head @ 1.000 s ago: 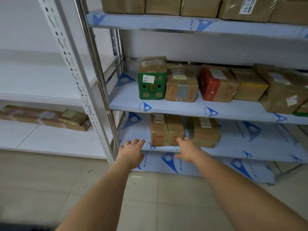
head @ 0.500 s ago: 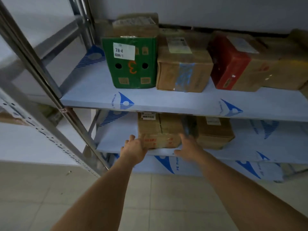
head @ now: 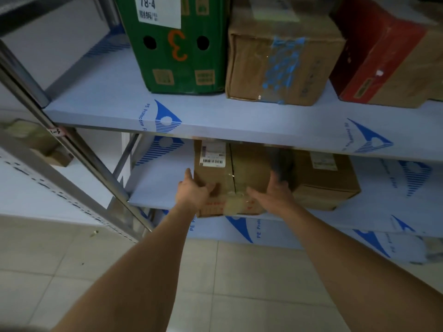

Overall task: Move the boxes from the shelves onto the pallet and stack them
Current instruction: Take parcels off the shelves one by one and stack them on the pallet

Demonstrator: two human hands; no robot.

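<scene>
A brown cardboard box (head: 242, 173) with a white barcode label sits at the front edge of the lower shelf (head: 155, 183), its front face sticking out past the edge. My left hand (head: 191, 190) grips its left front corner, thumb over the top. My right hand (head: 273, 192) grips its right side, fingers reaching into the gap beside a second brown box (head: 326, 180). On the shelf above (head: 215, 116) stand a green box (head: 177, 44) marked 3, a brown box (head: 282, 61) with blue tape and a red box (head: 383, 56). The pallet is out of view.
A slanted grey metal upright (head: 79, 149) of the rack stands left of my arms. Another white rack with brown boxes (head: 40, 144) lies further left. The bottom shelf (head: 311, 238) is just above the tiled floor (head: 167, 283).
I have moved closer and lower to the rack. Both hands went from reaching toward the lower box to gripping its two sides, and the box now overhangs the shelf edge.
</scene>
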